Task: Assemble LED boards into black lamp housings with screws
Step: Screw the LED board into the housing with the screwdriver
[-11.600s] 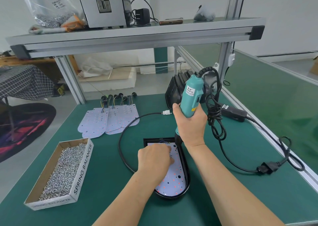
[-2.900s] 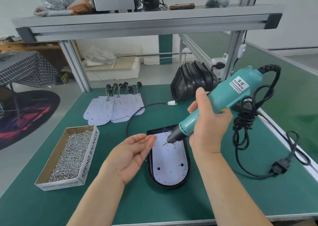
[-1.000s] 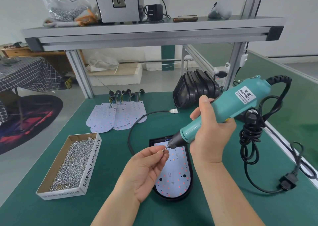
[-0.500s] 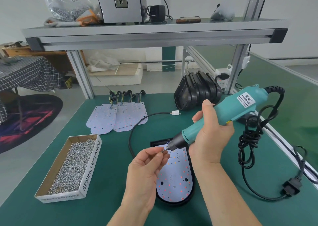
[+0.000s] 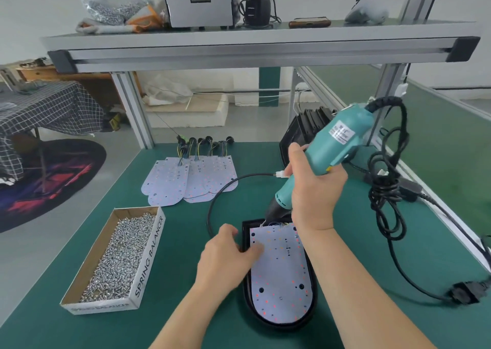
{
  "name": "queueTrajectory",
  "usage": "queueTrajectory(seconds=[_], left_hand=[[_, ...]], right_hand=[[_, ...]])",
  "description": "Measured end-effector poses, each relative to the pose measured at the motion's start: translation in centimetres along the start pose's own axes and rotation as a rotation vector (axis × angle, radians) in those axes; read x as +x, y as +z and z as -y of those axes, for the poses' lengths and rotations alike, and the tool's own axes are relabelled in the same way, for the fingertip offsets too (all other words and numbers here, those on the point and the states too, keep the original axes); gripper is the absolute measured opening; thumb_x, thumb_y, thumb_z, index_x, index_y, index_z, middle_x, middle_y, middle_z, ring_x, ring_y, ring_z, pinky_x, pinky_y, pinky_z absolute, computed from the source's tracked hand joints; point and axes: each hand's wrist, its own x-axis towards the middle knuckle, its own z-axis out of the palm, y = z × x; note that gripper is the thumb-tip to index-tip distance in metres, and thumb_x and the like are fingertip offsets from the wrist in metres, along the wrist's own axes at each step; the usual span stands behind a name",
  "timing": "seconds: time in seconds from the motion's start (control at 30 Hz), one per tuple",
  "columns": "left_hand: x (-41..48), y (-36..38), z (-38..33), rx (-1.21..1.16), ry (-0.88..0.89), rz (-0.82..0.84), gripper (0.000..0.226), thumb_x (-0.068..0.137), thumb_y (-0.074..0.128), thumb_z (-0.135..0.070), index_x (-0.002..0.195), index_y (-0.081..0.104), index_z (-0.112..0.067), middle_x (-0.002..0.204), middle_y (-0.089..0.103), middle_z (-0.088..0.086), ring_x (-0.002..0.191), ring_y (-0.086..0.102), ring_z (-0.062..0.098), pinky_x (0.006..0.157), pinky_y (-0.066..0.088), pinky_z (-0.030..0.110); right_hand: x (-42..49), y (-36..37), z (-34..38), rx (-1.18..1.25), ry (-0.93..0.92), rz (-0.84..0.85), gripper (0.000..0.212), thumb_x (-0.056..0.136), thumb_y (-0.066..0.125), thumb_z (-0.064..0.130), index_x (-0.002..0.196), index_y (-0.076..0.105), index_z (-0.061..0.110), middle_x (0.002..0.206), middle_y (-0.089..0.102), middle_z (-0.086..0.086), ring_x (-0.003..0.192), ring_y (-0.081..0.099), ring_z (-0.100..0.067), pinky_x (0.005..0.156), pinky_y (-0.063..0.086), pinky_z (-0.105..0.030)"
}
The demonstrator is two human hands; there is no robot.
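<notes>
Held the bit at the board's far corner!

Gripped the teal electric screwdriver (image 5: 337, 141) in the right hand (image 5: 313, 189), fingers and thumb wrapped tight round its body, and held it slanted, bit tip down at the far left corner of the LED board (image 5: 281, 277). Steadied that board with the left hand (image 5: 228, 255), fingers loosely bent, tips pressed on its left edge across the rim. Had it seated inside the black lamp housing (image 5: 314, 306), flat on the green bench (image 5: 186, 322), close in front. Had the open box of screws (image 5: 117, 255) off to the left, spare LED boards (image 5: 191, 181) fanned out beyond it, stacked black housings (image 5: 300, 128) standing behind the tool.
</notes>
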Motion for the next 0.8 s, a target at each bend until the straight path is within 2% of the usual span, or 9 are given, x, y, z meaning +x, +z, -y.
queueTrajectory(seconds=[0.07,0.13,0.2,0.27,0.33,0.47,0.6,0.8], left_hand=[[0.5,0.2,-1.0,0.072,-0.028,0.095,0.057,0.068,0.073,-0.055,0.104,0.049,-0.019,0.092,0.063,-0.005,0.087,0.063,0.017,0.074,0.053,0.035],[0.7,0.3,-1.6,0.038,-0.075,0.167,0.061,0.061,0.074,-0.055,0.1,0.049,-0.015,0.097,0.063,0.0,0.091,0.064,0.022,0.078,0.054,0.04],[0.8,0.6,-1.7,-0.07,-0.115,0.2,0.063,0.055,0.073,-0.052,0.099,0.052,-0.011,0.1,0.066,0.004,0.096,0.066,0.026,0.085,0.055,0.045],[0.8,1.0,-1.8,-0.165,-0.121,0.213,0.059,0.054,0.073,-0.047,0.098,0.056,-0.011,0.101,0.069,0.005,0.097,0.068,0.028,0.09,0.056,0.049],[0.9,1.4,-1.7,-0.23,-0.121,0.215,0.058,0.055,0.074,-0.043,0.1,0.059,-0.011,0.101,0.072,0.005,0.097,0.069,0.028,0.091,0.055,0.051],[1.2,1.6,-1.5,-0.287,-0.124,0.209,0.054,0.053,0.076,-0.04,0.099,0.062,-0.014,0.098,0.074,0.002,0.094,0.071,0.026,0.089,0.057,0.052],[1.1,1.7,-1.6,-0.311,-0.119,0.213,0.054,0.054,0.076,-0.039,0.099,0.062,-0.014,0.098,0.075,0.003,0.093,0.072,0.027,0.087,0.057,0.052],[1.0,1.7,-1.7,-0.323,-0.11,0.209,0.055,0.055,0.076,-0.039,0.101,0.06,-0.012,0.101,0.074,0.008,0.097,0.071,0.031,0.086,0.057,0.055]], right_hand=[[-0.1,0.2,-0.7,-0.039,0.007,0.047,0.022,0.083,0.071,0.014,0.065,0.059,0.02,0.053,0.053,0.003,0.049,0.052,-0.014,0.056,0.051,-0.027],[-0.3,0.3,-1.4,-0.074,-0.006,0.079,0.021,0.084,0.07,0.012,0.069,0.056,0.005,0.053,0.053,0.001,0.049,0.051,-0.015,0.055,0.048,-0.023],[-0.6,0.2,-2.0,-0.104,-0.018,0.106,0.028,0.083,0.07,0.013,0.071,0.053,-0.006,0.053,0.052,-0.008,0.049,0.05,-0.021,0.052,0.045,-0.025],[-1.0,0.2,-2.4,-0.121,-0.031,0.12,0.035,0.083,0.07,0.015,0.073,0.05,-0.012,0.057,0.05,-0.024,0.052,0.047,-0.036,0.052,0.042,-0.034],[-1.3,0.2,-2.6,-0.137,-0.043,0.127,0.036,0.083,0.07,0.016,0.071,0.05,-0.011,0.059,0.049,-0.027,0.055,0.047,-0.042,0.052,0.042,-0.038],[-1.3,0.0,-2.5,-0.164,-0.068,0.151,0.028,0.084,0.071,0.016,0.068,0.055,-0.001,0.057,0.052,-0.019,0.053,0.049,-0.039,0.052,0.044,-0.038],[-1.3,0.0,-2.6,-0.167,-0.08,0.161,0.033,0.084,0.071,0.015,0.068,0.052,-0.006,0.057,0.05,-0.023,0.053,0.047,-0.041,0.05,0.042,-0.044],[-1.4,0.0,-3.1,-0.158,-0.054,0.135,0.039,0.083,0.071,0.018,0.071,0.048,-0.012,0.058,0.048,-0.027,0.054,0.046,-0.043,0.051,0.042,-0.045]])
